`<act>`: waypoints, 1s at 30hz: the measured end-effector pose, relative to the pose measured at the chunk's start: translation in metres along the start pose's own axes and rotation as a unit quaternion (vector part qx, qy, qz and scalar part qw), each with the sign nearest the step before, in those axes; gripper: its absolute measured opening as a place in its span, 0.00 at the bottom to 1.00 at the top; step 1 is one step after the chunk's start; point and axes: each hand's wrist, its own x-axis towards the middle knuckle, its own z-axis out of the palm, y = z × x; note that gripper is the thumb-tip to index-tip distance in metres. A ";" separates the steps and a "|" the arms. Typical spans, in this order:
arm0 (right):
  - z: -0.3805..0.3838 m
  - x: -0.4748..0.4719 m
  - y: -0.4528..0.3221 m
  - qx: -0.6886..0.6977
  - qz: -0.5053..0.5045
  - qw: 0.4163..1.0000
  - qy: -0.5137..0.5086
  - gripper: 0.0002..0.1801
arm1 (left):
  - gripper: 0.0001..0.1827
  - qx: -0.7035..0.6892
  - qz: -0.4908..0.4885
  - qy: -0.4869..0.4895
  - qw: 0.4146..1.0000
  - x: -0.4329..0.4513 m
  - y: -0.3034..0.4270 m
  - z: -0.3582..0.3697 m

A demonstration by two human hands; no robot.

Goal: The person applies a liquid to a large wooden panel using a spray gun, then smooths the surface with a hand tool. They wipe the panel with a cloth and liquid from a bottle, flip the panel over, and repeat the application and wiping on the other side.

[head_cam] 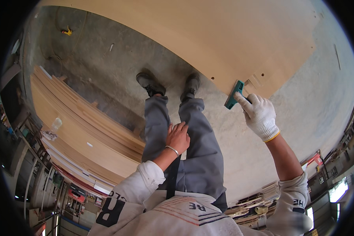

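Note:
My right hand (261, 116) wears a white knit glove with a yellow cuff. It grips a teal T-shaped scraper (234, 94), its wide head beside the near corner of a large light-brown wooden panel (224, 38). Whether the scraper touches the panel, I cannot tell. Close to the tool, the panel has a rectangular cutout (253, 82) and round holes (262, 75). Bare and empty, my left hand (178, 137) hangs in front of my grey trousers, fingers loosely bent and slightly apart. A metal bracelet (172, 150) circles that wrist.
Stacked wooden boards (85, 132) lie to the left, with a crumpled cloth (49, 135) on them. A yellow air blow gun (67, 31) and its hose rest on the concrete floor (112, 62). More stacked timber (250, 203) stands behind me at the right.

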 end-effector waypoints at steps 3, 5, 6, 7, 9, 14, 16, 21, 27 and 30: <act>0.004 -0.001 -0.003 -0.017 0.017 1.000 -0.014 0.33 | 0.20 -0.004 0.014 0.010 1.000 0.004 -0.002 0.004; 0.004 0.003 -0.008 -0.012 0.025 1.000 -0.011 0.33 | 0.20 -0.014 0.012 0.006 1.000 0.005 -0.001 0.007; 0.005 0.005 -0.010 -0.009 0.030 0.999 -0.010 0.33 | 0.20 -0.018 0.011 0.005 1.000 0.006 -0.002 0.007; 0.005 0.006 -0.012 -0.005 0.036 0.999 -0.009 0.33 | 0.20 -0.020 0.016 0.010 1.000 0.006 -0.002 0.008; 0.004 0.011 -0.016 0.002 0.041 0.999 -0.001 0.34 | 0.19 -0.022 0.025 0.021 0.999 0.007 -0.003 0.008; -0.005 0.033 -0.029 0.009 0.033 0.998 0.045 0.30 | 0.19 -0.020 0.036 0.030 0.999 0.007 -0.006 0.005; -0.004 0.039 -0.030 -0.006 0.039 0.999 0.024 0.31 | 0.19 -0.018 0.041 0.033 0.998 0.008 -0.011 0.002; -0.006 0.052 -0.036 0.023 0.035 0.998 0.043 0.30 | 0.20 -0.018 0.031 0.019 0.999 0.008 -0.017 -0.006; -0.020 0.123 -0.071 0.012 0.037 0.999 0.030 0.31 | 0.19 -0.024 0.037 0.026 0.999 0.012 -0.016 -0.020; -0.035 0.162 -0.087 0.010 0.034 0.998 0.047 0.29 | 0.19 -0.033 0.034 0.041 0.998 0.016 -0.016 -0.028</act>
